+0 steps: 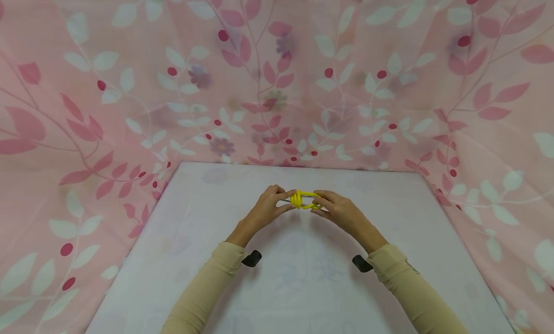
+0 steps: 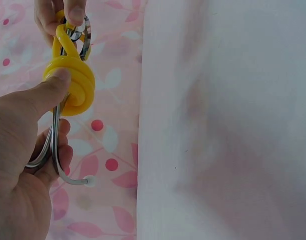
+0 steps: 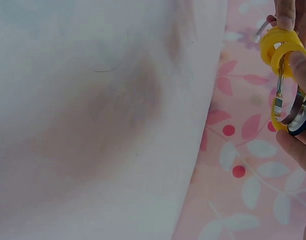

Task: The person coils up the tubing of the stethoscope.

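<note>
A stethoscope (image 1: 297, 199) is held up between both hands, above the far part of the table. Its yellow tubing (image 2: 83, 85) is wound in a thick coil around the metal ear tubes (image 2: 55, 135). My left hand (image 1: 269, 203) grips the ear-tube end, thumb on the coil and fingers behind the metal. A whitish ear tip (image 2: 90, 181) sticks out below that hand. At the other end, my right hand (image 1: 341, 211) holds the tubing loop between thumb and fingers. Close by its fingers is the round, dark-rimmed chest piece (image 3: 298, 125), partly cut off by the frame edge.
Below the hands lies a white-covered table (image 1: 303, 286). Pink floral cloth (image 1: 277, 84) hangs along its back and both sides. A small black device (image 1: 252, 258) sits at the left wrist, and another black device (image 1: 361, 263) at the right.
</note>
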